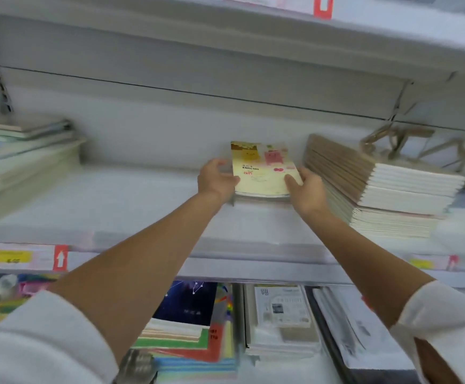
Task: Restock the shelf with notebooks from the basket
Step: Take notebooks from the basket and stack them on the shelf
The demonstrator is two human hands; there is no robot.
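1. Head view: the placing step looks to be in hand. The yellow paper-cover notebook marked ENGLISH (263, 173) is mid-width on the white metal shelf (115, 195), towards the back edge. It is just beside the tall brown-spined notebook stack (378, 184).
2. Left hand (216, 178) grips the left edge, fingers (218, 163) curled.
3. Right hand (306, 189) grips the right edge, thumb flat on the cover, other fingers hidden.
4. Likely next: square it up, let go, and fetch more. The basket isn't in view.

"ENGLISH" on yellow notebook (263, 173) cover; shelf price tag (12, 256) txt illegible
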